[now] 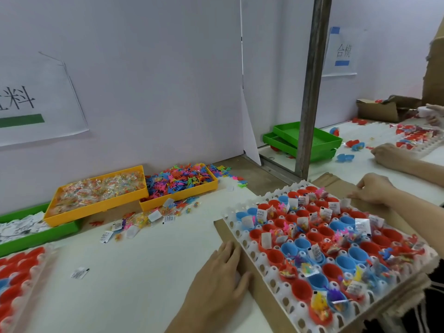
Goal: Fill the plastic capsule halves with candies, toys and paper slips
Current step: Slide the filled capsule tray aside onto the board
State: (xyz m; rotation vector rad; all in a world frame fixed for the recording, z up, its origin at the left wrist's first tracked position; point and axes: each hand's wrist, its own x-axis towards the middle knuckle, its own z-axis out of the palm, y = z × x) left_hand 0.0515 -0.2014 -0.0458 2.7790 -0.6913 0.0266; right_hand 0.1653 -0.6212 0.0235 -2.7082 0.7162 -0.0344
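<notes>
While capsule tray (252, 254) sits between them, left hand (222, 272) flat on cardboard (247, 267), right hand (372, 188) curled at far edge

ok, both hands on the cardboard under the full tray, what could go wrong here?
1. The white tray sits loose on the cardboard; a jerk by the left hand or right hand could slide it.
2. Paper slips stick up out of the capsule halves and may spill.
</notes>
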